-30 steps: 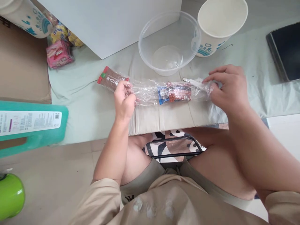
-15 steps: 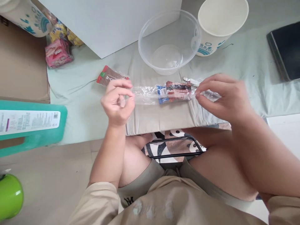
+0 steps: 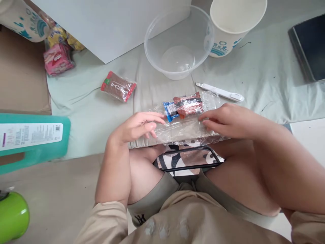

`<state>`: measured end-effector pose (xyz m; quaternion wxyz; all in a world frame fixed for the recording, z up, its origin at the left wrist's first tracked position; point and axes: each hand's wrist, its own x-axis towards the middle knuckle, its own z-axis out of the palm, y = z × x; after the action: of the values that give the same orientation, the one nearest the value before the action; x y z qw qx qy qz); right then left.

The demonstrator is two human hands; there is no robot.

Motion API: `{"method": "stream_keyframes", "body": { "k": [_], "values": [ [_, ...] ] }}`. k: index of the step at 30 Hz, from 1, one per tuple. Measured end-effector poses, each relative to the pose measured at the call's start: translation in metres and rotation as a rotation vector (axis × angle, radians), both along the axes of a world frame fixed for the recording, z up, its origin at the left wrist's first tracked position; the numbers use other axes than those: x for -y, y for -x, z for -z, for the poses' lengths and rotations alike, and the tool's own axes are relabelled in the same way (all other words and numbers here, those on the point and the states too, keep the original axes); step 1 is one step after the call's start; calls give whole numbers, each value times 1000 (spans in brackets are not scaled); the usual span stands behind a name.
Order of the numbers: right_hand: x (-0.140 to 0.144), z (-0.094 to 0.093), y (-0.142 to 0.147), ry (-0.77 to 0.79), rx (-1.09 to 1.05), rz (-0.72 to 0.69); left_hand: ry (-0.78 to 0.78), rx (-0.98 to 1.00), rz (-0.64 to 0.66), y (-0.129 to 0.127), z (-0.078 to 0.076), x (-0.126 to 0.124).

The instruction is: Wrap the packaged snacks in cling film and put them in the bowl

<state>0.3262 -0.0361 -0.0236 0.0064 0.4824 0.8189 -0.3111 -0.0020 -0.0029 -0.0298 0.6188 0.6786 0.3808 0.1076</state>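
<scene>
A sheet of clear plastic wrap (image 3: 177,132) lies flat near the front edge of the table, its lower part hanging over that edge. On it rest a brown-and-red snack packet (image 3: 190,102) and a blue-and-white packet (image 3: 170,110), side by side and touching. My left hand (image 3: 134,128) is at the wrap's left side, fingers stretched out and apart. Over the wrap's right side my right hand (image 3: 223,118) has its fingers extended, fingertips just below the brown-and-red packet. Behind the wrap lies a white utility knife (image 3: 219,92).
A red-and-brown packet (image 3: 118,86) lies to the left. Behind stand a clear plastic bowl (image 3: 177,69), a paper cup (image 3: 223,44) and a white box (image 3: 106,27). A pink packet (image 3: 58,59) and a green container (image 3: 64,135) are at far left, a black device (image 3: 311,51) at right.
Both hands have come down toward me and opened, letting go of the plastic wrap, which has spread from a taut strip into a wider sheet. The white utility knife is now uncovered.
</scene>
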Motion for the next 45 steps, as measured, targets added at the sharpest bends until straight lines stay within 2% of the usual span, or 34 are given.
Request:
{"method": "stream_keyframes", "body": {
  "k": [5, 8, 11, 14, 19, 21, 24, 26, 32, 38, 41, 43, 45],
  "values": [
    [0, 4, -6, -90, 92, 129, -143, -23, -209, 7, 6, -1],
    [-1, 3, -8, -141, 142, 179, -219, -14, -286, 7, 8, -1],
    [-2, 0, -8, -168, 141, 235, -213, -52, -346, 6, 7, -1],
    [-3, -2, -6, -191, 92, 313, -246, -109, -417, 3, 7, 0],
    [-3, 2, 1, -304, -138, 468, -471, -167, -626, 1, 15, -5],
    [-3, 5, 6, -343, -254, 498, -513, -203, -656, 1, 19, -7],
    [-1, 11, 16, -423, -420, 434, -521, -299, -662, -2, 25, -11],
    [-2, 17, 20, -460, -481, 346, -539, -316, -726, -4, 27, -14],
    [-9, 34, 24, -474, -435, 252, -562, -92, -953, -9, 29, -22],
    [-10, 37, 34, -461, -394, 128, -624, -86, -1034, -3, 33, -30],
    [-10, 39, 40, -439, -361, 84, -753, -135, -1064, -1, 27, -28],
    [-10, 39, 43, -428, -336, 76, -928, -201, -1085, -5, 14, -21],
    [-11, 38, 46, -420, -308, 71, -1128, -213, -1007, -14, -4, -13]
  ]
}}
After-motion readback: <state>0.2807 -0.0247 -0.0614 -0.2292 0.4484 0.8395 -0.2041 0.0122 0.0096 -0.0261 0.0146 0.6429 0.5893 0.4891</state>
